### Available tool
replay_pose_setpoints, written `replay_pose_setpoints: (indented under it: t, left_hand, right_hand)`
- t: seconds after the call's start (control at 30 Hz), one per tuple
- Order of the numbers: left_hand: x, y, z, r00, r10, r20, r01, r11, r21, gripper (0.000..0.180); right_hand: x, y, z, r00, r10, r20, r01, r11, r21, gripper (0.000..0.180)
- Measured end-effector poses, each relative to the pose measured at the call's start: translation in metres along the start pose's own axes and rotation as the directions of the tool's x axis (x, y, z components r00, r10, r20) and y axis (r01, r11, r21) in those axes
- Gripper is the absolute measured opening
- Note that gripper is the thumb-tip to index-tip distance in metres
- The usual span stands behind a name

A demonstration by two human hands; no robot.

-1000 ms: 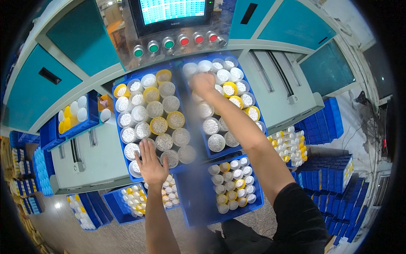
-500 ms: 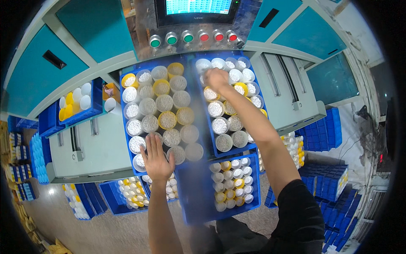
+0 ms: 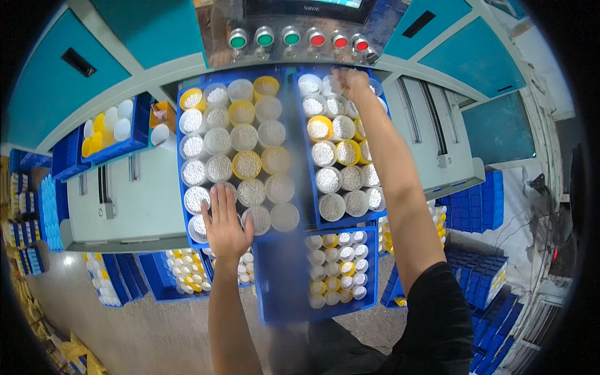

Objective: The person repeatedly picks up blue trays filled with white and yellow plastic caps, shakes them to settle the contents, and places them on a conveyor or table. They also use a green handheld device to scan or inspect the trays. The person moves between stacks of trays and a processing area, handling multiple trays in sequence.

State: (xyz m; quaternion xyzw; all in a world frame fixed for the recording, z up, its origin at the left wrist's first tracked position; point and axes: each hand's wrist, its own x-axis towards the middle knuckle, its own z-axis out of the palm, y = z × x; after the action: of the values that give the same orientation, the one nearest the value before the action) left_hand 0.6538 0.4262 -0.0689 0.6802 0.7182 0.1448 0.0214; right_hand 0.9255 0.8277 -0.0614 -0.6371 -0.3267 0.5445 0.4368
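Blue tray point(image 3: 185, 164) under left hand point(image 3: 225, 228); right hand point(image 3: 351, 82) over cups point(image 3: 331, 150)

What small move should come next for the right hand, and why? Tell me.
Probably close the right hand on one cup in the far corner of the right-hand blue tray: its fingers already rest on those pellet-filled cups, while the left hand lies flat on the left tray's near edge.

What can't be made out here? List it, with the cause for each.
Head view only:
- Right hand fingertips: motion blur, so any grip on the far cups is unclear.
- Cups beneath left hand: covered by the palm.
- Screen above the buttons: cut by the top edge.
- Floor crates: contents too small.
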Motion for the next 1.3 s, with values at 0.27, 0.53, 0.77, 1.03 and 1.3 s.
replay_pose_setpoints:
  t: [0.27,0.53,0.77,1.03,1.3]
  left_hand:
    - [-0.005,-0.005,0.006,0.999,0.029,-0.035,-0.028,0.999,0.040,0.074]
    - [-0.036,0.004,0.031,0.830,-0.218,-0.513,0.215,0.974,-0.067,0.058]
    - [-0.060,-0.023,0.040,0.814,-0.360,-0.456,0.261,0.928,-0.266,0.030]
    - [-0.042,-0.067,-0.021,0.928,-0.292,-0.231,0.262,0.953,-0.153,0.019]
    - [-0.198,-0.128,-0.145,0.895,-0.169,-0.413,0.083,0.972,-0.219,0.022]
  right_hand:
    - [-0.206,0.084,0.006,0.652,-0.514,0.557,0.758,0.453,-0.469,0.013]
    - [-0.368,0.148,0.035,0.831,-0.212,0.514,0.556,0.271,-0.786,0.037]
    - [-0.375,0.165,0.053,0.872,-0.275,0.406,0.447,0.105,-0.888,0.037]
    - [-0.414,0.134,0.050,0.824,-0.375,0.424,0.475,0.052,-0.878,0.033]
    - [-0.559,0.150,0.053,0.650,-0.442,0.618,0.725,0.117,-0.679,0.033]
